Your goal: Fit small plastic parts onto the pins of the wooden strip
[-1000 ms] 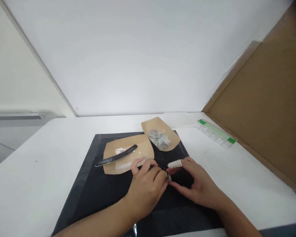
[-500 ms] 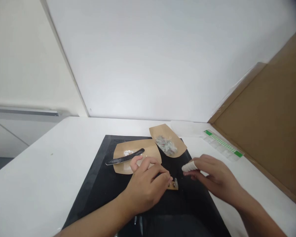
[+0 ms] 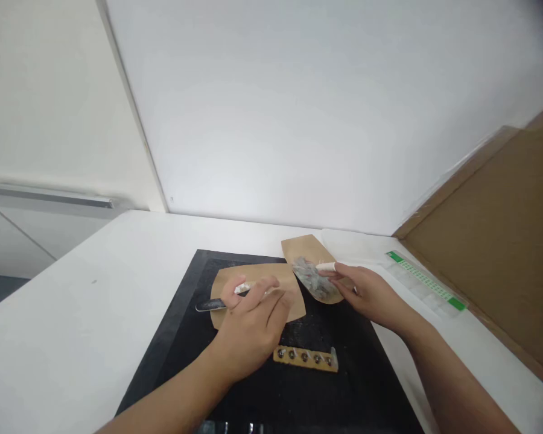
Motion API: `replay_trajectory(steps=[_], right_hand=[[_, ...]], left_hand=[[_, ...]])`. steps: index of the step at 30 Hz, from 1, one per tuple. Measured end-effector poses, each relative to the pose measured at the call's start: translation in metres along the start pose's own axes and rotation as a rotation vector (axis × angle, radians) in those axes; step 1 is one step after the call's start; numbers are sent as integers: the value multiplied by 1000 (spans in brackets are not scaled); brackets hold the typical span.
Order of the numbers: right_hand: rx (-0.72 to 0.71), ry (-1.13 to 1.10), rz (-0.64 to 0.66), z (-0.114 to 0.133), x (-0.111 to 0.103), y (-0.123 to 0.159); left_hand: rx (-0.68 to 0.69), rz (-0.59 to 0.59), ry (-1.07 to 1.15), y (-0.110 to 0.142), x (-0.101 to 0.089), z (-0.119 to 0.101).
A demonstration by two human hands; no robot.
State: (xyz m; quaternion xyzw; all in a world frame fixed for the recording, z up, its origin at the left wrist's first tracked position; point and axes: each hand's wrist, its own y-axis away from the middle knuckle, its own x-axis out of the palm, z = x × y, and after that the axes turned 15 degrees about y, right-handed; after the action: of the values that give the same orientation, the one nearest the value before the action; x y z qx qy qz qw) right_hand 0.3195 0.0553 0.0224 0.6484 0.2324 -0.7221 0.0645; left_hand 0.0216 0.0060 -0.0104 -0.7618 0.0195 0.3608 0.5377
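My left hand (image 3: 253,328) hovers over a brown paper sheet (image 3: 294,301), its fingers bent and apart with nothing visible in them. Beneath it lies a black curved file (image 3: 210,305), partly hidden by the fingers, beside small white bits (image 3: 243,288). My right hand (image 3: 366,292), with a white covering on its index finger, reaches over a pile of clear plastic pieces (image 3: 314,280) on a second brown sheet (image 3: 305,244). Its fingers are slightly apart at the pile. Nearer to me lies a tan strip (image 3: 305,357) with several round metal pieces and a clear piece upright at its right end.
A black mat (image 3: 308,398) lies under the sheets on the white table (image 3: 95,319). At the right is a clear compartment box (image 3: 428,283) with a green-and-white label, near a brown cardboard panel (image 3: 489,241). A white wall stands behind.
My right hand has moved left and away from me to the plastic pieces. My left hand has moved left off the tan strip, which now shows in full. The view has shifted slightly.
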Motion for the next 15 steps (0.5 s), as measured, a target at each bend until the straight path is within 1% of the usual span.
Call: replay_trajectory(steps=[5, 8, 12, 15], right_hand=[[38, -22, 87, -3, 8, 4], [55, -2, 120, 0, 11, 3], [62, -5, 84, 4, 17, 3], [70, -116, 47, 3, 20, 3]], left_hand=[[18, 76, 6, 0, 0, 0], [-14, 94, 0, -2, 0, 1], [-67, 64, 15, -2, 2, 5], [-83, 77, 23, -1, 3, 7]])
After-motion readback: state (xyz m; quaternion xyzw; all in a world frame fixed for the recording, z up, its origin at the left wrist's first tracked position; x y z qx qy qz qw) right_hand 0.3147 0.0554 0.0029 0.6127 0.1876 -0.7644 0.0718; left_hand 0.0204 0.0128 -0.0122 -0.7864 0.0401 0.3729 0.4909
